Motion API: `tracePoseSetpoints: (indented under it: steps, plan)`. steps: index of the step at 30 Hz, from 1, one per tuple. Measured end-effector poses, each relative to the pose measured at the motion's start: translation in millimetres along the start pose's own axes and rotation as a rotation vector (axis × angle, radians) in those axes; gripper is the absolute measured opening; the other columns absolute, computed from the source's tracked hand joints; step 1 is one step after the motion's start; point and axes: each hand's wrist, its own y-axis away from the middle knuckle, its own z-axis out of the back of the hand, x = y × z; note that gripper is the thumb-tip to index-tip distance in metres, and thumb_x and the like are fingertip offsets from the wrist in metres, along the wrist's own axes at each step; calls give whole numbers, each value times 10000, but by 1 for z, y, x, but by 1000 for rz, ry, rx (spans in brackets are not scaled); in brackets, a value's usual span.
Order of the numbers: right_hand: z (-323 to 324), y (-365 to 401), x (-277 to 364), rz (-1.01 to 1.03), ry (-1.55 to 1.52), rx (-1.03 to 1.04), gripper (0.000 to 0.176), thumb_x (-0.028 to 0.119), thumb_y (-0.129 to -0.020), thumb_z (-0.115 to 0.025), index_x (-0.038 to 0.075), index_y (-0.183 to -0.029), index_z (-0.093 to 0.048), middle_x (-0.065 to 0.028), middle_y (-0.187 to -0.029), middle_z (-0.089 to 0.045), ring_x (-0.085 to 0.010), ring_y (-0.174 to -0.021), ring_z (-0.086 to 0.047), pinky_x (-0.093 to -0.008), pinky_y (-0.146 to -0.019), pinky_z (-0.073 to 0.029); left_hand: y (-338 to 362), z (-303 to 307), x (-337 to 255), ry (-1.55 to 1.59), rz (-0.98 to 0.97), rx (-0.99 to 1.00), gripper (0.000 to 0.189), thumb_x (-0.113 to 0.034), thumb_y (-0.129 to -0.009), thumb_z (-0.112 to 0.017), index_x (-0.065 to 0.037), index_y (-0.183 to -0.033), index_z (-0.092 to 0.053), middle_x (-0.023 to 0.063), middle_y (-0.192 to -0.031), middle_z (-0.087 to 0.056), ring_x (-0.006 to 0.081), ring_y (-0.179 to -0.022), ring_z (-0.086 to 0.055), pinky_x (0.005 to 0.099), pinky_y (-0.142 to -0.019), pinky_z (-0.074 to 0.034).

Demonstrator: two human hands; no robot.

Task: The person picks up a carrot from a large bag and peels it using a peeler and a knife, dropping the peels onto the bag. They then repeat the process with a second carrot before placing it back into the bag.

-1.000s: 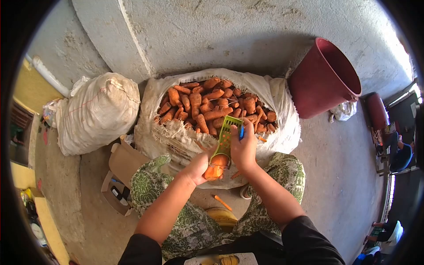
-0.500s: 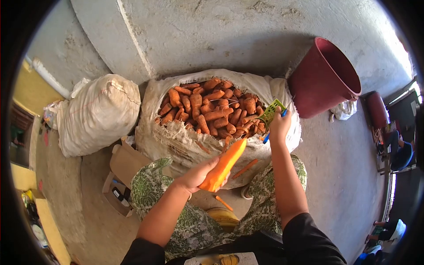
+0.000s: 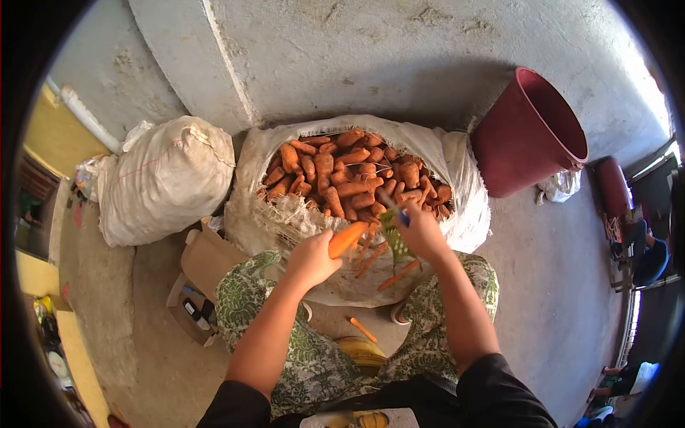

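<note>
My left hand (image 3: 312, 258) is closed around a peeled orange carrot (image 3: 347, 239), whose bright tip points up and to the right. In my right hand (image 3: 423, 233) is a green peeler (image 3: 394, 235) with holes in its body and a blue handle; it is blurred and close beside the carrot's tip. Beyond both hands stands a wide-mouthed white sack (image 3: 267, 232) full of unpeeled carrots (image 3: 355, 187). Strips of carrot peel (image 3: 399, 275) hang and lie over the sack's near side.
A second, bulging white sack (image 3: 168, 182) stands at the left, with an opened cardboard box (image 3: 207, 260) near it. A dark red bucket (image 3: 510, 143) is at the right by the wall. One peel strip (image 3: 362, 329) lies on the floor between my feet. People sit at the far right.
The carrot has moved up and turned lower in my left hand, now largely covered by it. My right hand has brought the peeler down and left to the carrot's tip.
</note>
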Motion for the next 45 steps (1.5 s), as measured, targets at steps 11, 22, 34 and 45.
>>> tracePoseSetpoints:
  steps: [11, 22, 34, 45]
  plan:
    - [-35, 27, 30, 42, 34, 235, 379, 274, -857, -545, 20, -1118, -442, -231, -759, -595, -396, -753, -595, -444, -660, -448, -7, 4, 7, 56, 52, -235, 247, -197, -711, -646, -38, -874, -552, 142, -779, -625, 317, -752, -615, 400, -670, -486]
    - [-50, 24, 32, 65, -73, 174, 327, 233, -853, -554, 1, -1061, -456, -236, -738, -602, -399, -738, -596, -464, -644, -456, -9, -10, 1, 5, -63, -350, 245, -133, -665, -662, -36, -853, -538, 146, -768, -615, 343, -732, -605, 418, -642, -475]
    - [-62, 17, 22, -9, -122, 225, 312, 221, -850, -563, 9, -1068, -489, -216, -792, -591, -349, -780, -602, -405, -665, -441, -7, -4, 3, -47, -148, -398, 264, -138, -647, -674, -50, -872, -567, 129, -766, -619, 319, -716, -610, 409, -607, -477]
    - [-191, 11, -83, -62, -101, 415, 322, 233, -803, -565, -22, -999, -583, -247, -884, -622, -369, -853, -610, -427, -742, -470, 4, -8, -13, 575, -376, -253, 146, -89, -765, -644, -29, -856, -548, 36, -707, -548, 143, -633, -530, 283, -608, -434]
